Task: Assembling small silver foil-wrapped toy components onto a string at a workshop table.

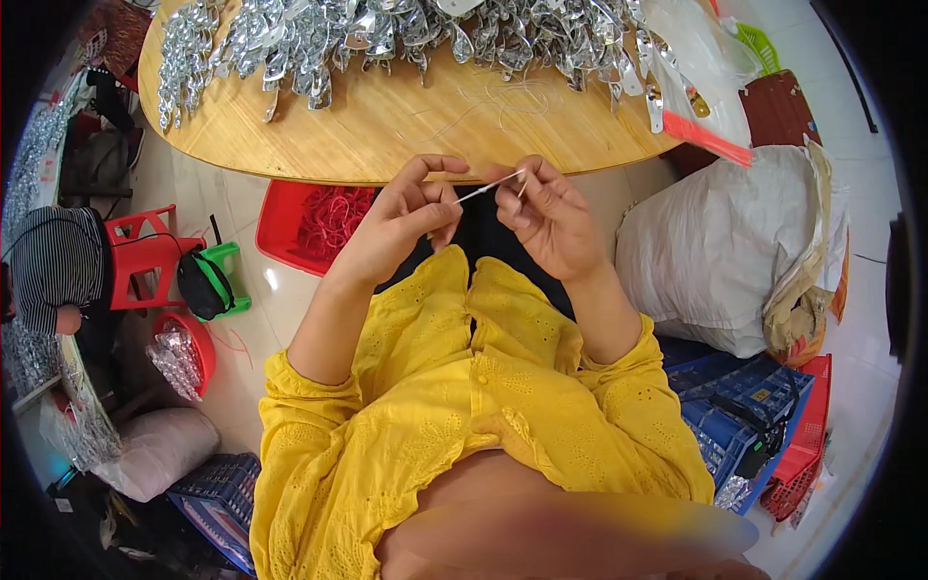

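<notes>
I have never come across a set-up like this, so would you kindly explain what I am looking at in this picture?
There is no machine here, only a person's bare left hand and right hand. The picture comes from a wide fisheye camera on that person's own head, looking down past the yellow top; that is why straight edges bend near the rim. Ahead is a wooden table with many shiny silvery pieces along its far side. The hands are in front of its near edge, holding a thin white strand between their fingertips.
</notes>
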Demonstrator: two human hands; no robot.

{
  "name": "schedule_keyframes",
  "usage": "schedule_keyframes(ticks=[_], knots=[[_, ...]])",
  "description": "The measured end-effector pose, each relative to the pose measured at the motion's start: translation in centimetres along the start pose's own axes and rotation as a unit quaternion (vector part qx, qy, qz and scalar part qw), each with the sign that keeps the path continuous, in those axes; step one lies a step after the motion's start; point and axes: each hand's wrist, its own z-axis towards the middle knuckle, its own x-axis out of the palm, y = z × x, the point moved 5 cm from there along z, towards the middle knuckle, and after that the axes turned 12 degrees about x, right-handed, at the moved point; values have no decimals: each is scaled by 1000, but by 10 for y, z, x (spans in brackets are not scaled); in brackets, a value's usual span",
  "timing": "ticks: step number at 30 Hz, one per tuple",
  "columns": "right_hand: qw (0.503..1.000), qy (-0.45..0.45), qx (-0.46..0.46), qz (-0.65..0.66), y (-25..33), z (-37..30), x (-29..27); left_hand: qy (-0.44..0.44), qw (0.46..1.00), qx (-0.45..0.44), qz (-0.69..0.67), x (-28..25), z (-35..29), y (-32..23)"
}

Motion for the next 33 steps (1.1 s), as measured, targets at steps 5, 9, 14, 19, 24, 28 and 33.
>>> schedule_keyframes(ticks=[5, 9, 14, 19, 24, 28, 33], knots=[[984, -13, -52, -170, 9, -6, -9, 43, 988, -42, 145, 5, -4, -4], [625, -72, -330, -704, 20, -14, 35, 26, 986, -29, 162, 6, -10, -3], [586, -119, -327, -732, 49, -36, 10, -20, 951, 41, 307, -26, -27, -30], [591, -206, -316, -712, 91, -68, -23, -98, 954, 16, 283, -68, -63, -39], [595, -287, -353, -662, 114, -66, -33, -92, 964, -56, 244, -75, -71, -33], [636, -278, -382, -611, 120, -53, -16, 152, 963, -124, 186, -40, -89, -21], [636, -200, -385, -638, 107, -36, 24, 207, 933, -200, 217, -70, -129, -3]])
